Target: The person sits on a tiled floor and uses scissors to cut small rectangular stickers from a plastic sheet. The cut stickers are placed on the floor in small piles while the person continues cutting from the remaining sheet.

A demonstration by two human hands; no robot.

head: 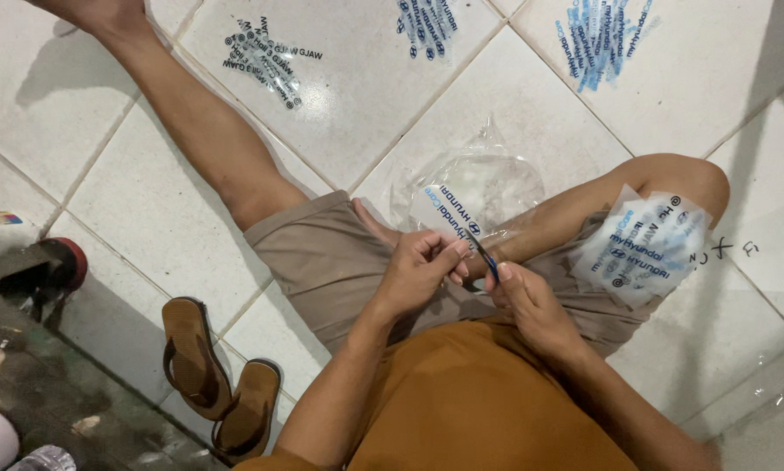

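**Both hands pinched one clear printed bag over the lap**

The left hand [418,266] had thumb & fingers pressed together on the near edge of a clear plastic bag [462,214] w/ a white label strip printed in dark blue. The right hand [527,301] met it just beside, fingers curled in and nipping the same edge, where a thin dark-blue strip [490,260] showed between the fingertips. Neither hand was spread. The bag fanned out from the fingers toward the floor, crumpled & see-through, resting partly over the bent leg.

On the right knee lay a stack of flat clear bags [645,244] w/ blue print, overlapping. Further out on the white floor tiles [130,201]: a bundle w/ black print [265,57] by the outstretched leg, a blue-printed bundle [427,26] at top centre, another, lighter blue [597,39], top right. All well apart from the hands.

Brown sandals [218,384], a pair, sat lower left beside the beige shorts [322,262].
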